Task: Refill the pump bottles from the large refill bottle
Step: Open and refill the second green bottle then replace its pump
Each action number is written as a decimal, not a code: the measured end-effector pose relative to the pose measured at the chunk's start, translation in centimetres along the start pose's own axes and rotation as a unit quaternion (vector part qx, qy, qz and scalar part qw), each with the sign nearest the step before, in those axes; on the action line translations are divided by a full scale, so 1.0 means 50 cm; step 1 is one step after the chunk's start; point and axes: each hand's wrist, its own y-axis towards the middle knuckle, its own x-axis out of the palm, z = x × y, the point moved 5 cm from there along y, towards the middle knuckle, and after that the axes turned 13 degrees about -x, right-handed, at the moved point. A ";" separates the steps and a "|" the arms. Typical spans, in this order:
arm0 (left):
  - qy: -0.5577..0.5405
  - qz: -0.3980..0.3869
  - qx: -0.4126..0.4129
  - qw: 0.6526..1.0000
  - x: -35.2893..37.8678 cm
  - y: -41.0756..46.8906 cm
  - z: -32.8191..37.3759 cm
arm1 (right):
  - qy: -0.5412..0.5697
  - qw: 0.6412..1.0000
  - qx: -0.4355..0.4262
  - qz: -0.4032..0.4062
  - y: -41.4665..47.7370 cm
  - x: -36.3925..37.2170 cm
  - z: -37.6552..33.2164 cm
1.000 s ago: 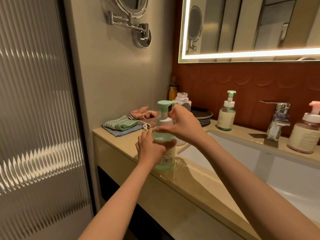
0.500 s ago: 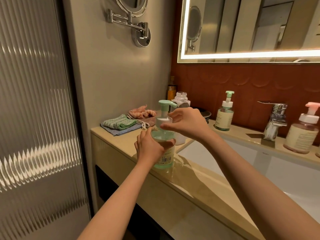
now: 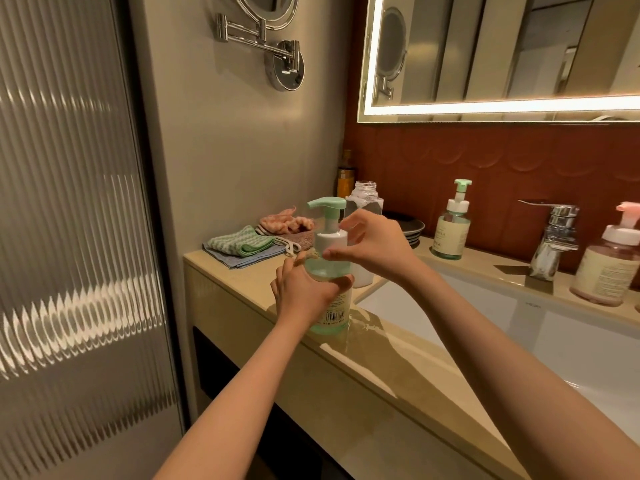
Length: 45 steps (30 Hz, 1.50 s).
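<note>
Above the left hand (image 3: pixel 304 296) clasping the pump bottle (image 3: pixel 335 311), the right hand (image 3: pixel 377 244) pinches its white collar (image 3: pixel 329 241), and the spout (image 3: pixel 325 203) has swung leftward, likely a screwing turn.

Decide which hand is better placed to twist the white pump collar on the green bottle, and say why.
The right hand: it pinches the white collar, while the left hand grips the green bottle, steadying it.

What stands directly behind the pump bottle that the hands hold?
An uncapped clear bottle stands behind the pump bottle. The right hand covers its middle; only its neck and part of its base show.
</note>
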 end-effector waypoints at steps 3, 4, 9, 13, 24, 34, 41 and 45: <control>0.009 0.000 0.012 1.000 0.001 -0.001 0.000 | -0.044 0.999 -0.015 -0.006 0.004 0.005 -0.010; 0.012 0.000 0.015 1.000 0.001 -0.002 0.001 | -0.024 0.999 -0.022 -0.022 0.005 0.010 -0.012; -0.003 -0.001 0.008 1.000 -0.004 -0.006 0.004 | 0.144 0.987 -0.001 -0.071 -0.002 0.020 -0.010; 0.008 -0.005 0.011 1.000 -0.001 -0.001 0.002 | -0.050 0.999 0.007 -0.012 0.007 0.011 -0.006; -0.001 -0.008 0.020 1.000 0.002 0.002 -0.002 | -0.003 1.000 -0.004 -0.024 0.006 0.024 -0.007; 0.009 -0.008 0.014 1.000 0.005 0.005 -0.005 | 0.030 0.998 0.057 0.015 0.018 0.054 0.015; 0.004 -0.006 0.010 1.000 0.007 0.008 -0.007 | 0.187 0.978 0.087 0.015 0.000 0.070 0.020; 0.010 0.000 0.015 1.000 0.005 0.004 -0.008 | -0.150 0.978 0.102 0.103 0.001 0.050 -0.004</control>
